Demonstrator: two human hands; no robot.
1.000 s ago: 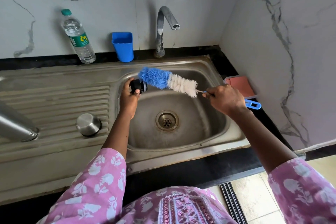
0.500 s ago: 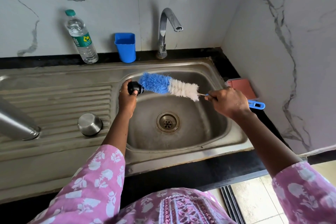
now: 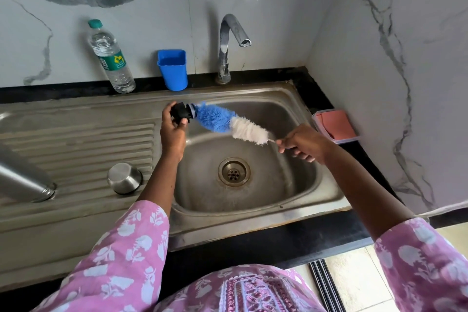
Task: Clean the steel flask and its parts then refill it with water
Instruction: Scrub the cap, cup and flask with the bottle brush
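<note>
The fingers of the left hand (image 3: 172,132) curl round the black stopper (image 3: 181,112), thumb pressed on its near side, holding it above the back-left corner of the sink bowl (image 3: 298,185). The right hand (image 3: 302,144) pinches the thin handle of the bottle brush (image 3: 231,124) above the right side of the same bowl, fingers folded tight round it.

The brush's long axis runs from the right hand up and to the left, across the bowl, and its blue tip touches the stopper's open face. So the stopper lies straight along the brush's line, and the next scrubbing stroke probably depends on keeping that face turned toward the bristles.

The flask body (image 3: 22,180) lies on its side on the draining board, well left of the bowl, and the steel cap (image 3: 124,178) sits mouth down between flask and bowl. The tap (image 3: 234,33) behind the bowl shows no water running.
</note>
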